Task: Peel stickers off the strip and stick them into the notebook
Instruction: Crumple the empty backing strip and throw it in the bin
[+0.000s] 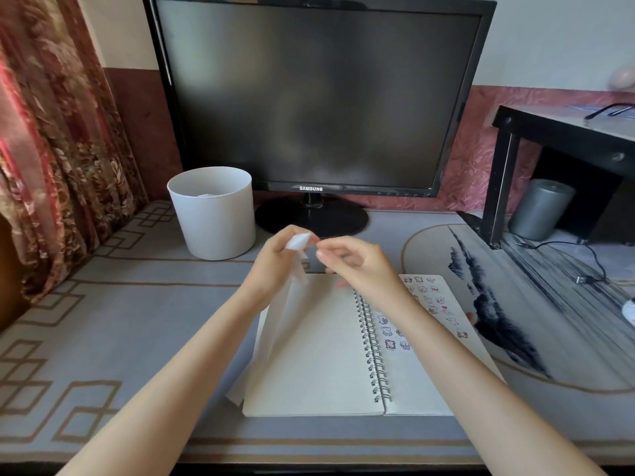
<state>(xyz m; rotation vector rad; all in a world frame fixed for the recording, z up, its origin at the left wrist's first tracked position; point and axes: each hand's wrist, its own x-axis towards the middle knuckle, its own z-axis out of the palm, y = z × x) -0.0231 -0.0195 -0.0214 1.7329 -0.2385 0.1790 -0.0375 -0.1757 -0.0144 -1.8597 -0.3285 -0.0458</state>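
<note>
Left hand (275, 259) gripped white translucent sticker strip (298, 241) above open spiral-bound white notebook (316, 355); right hand (357, 262) at strip tip, grip unclear. Risk: yanking could tear strip.

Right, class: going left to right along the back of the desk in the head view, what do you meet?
Curtain → white bin → monitor base → black shelf leg → grey canister.
</note>
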